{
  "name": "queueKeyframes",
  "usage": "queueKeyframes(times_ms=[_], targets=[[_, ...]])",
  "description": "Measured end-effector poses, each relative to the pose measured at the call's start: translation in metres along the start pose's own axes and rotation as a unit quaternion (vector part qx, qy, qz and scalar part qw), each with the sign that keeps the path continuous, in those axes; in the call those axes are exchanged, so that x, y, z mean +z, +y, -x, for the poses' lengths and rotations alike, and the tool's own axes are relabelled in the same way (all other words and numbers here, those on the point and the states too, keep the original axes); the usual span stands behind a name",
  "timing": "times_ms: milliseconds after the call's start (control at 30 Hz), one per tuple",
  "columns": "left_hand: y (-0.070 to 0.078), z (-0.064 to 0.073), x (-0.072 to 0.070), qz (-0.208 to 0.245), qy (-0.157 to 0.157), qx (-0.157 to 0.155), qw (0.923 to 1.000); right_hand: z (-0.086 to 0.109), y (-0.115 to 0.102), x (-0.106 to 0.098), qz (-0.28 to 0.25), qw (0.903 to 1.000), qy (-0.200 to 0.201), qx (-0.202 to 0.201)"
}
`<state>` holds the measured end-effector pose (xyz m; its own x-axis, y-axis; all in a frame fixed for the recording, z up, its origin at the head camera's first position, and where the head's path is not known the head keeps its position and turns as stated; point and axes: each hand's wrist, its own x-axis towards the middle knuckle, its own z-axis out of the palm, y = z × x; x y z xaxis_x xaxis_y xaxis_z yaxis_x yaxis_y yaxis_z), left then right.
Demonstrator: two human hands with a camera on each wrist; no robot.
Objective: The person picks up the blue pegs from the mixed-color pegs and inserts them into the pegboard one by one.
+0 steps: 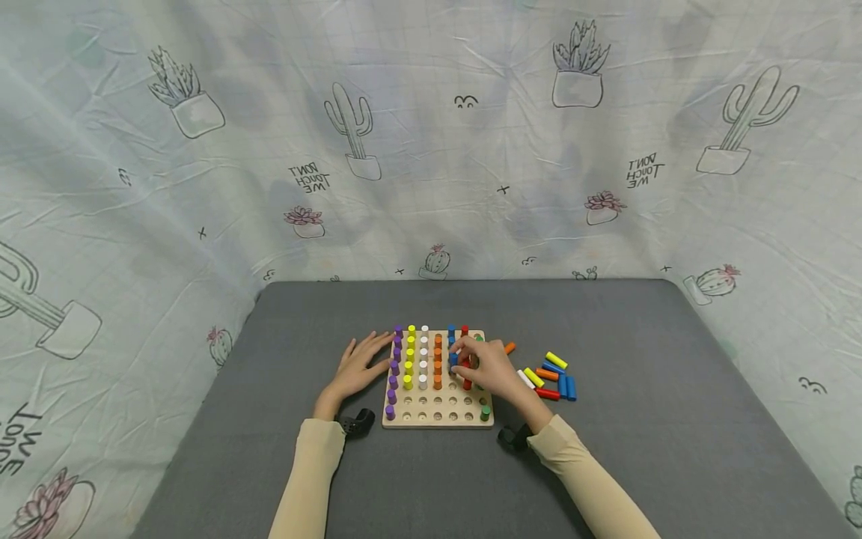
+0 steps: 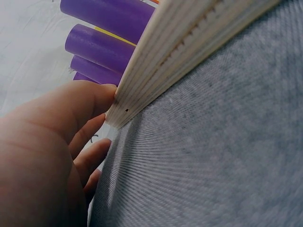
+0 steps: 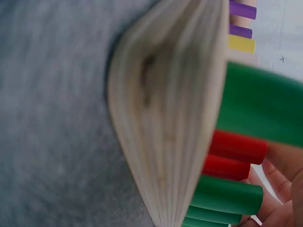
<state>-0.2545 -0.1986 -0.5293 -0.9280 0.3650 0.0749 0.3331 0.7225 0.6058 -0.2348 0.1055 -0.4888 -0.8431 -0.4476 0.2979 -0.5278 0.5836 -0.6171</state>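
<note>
A wooden pegboard (image 1: 438, 423) lies on the table with upright pegs in colour columns: purple (image 1: 392, 397), yellow, white, orange, blue, red and green. My left hand (image 1: 357, 364) rests at the board's left side, fingers spread; in the left wrist view its thumb and fingertips touch the wooden edge (image 2: 156, 71) beside the purple pegs (image 2: 102, 45). Over the blue column, my right hand (image 1: 494, 368) pinches a blue peg (image 1: 453, 361) between thumb and fingers. In the right wrist view, green pegs (image 3: 227, 194) and red pegs (image 3: 239, 146) partly hide those fingers.
Right of the board lies a loose pile of pegs, among them a yellow peg (image 1: 556, 360), a red peg (image 1: 548, 394) and blue pegs (image 1: 571, 388). One orange peg (image 1: 509, 347) lies behind my right hand. Holes show in the board's front rows.
</note>
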Motion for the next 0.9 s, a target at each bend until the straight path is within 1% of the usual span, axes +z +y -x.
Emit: queueKeyframes(times_ms=[200,633,900], targets=[[-0.0002,0.0003,0.0008,0.0,0.002,0.001,1.0,-0.0004,-0.0005,0.0021,0.003,0.9997,-0.008,0.023],[-0.0013,-0.0002,0.0014,0.001,0.004,0.002,1.0,-0.0024,-0.0037,0.002,0.027,0.9992,-0.018,0.024],[-0.0011,-0.0007,0.0009,0.004,0.003,0.002,1.0,-0.0046,-0.0064,0.0013,0.04,0.998,-0.035,0.035]])
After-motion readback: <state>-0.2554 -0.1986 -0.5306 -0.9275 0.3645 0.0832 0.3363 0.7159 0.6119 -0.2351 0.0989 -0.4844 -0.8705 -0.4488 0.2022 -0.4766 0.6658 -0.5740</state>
